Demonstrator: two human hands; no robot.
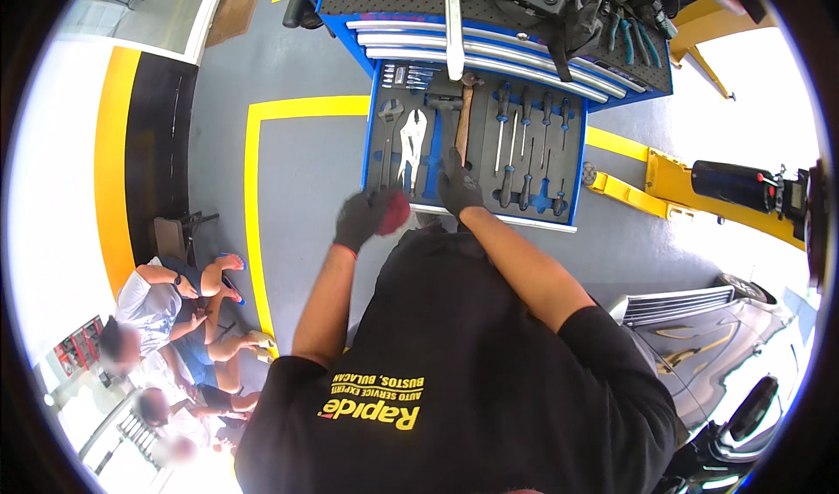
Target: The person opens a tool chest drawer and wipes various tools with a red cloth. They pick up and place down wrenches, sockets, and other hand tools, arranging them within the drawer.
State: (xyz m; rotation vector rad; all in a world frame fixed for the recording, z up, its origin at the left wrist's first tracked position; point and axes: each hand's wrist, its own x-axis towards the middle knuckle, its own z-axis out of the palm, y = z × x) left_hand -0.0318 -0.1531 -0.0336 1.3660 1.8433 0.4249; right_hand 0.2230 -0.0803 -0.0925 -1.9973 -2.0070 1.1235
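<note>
A blue tool drawer (371, 131) is pulled out in front of me, lined with dark foam. My right hand (459, 186), in a dark glove, is closed at the lower end of a hammer (466, 122) with a wooden handle; the fingers partly hide that end. Left of the hammer lies a black-headed mallet (446, 102). Silver locking pliers (412, 144) and an adjustable wrench (390, 135) rest farther left. Several screwdrivers (502, 131) fill the right side. Just outside the drawer's front edge, my gloved left hand (358, 219) holds a red cloth (395, 213).
Above the drawer, the blue cabinet's top (393, 0) carries a long metal bar (454, 31), blue-handled pliers (642, 44) and dark gear. Yellow lift arms (629, 195) and a car (690, 337) stand at right. Seated people (179, 319) are at lower left.
</note>
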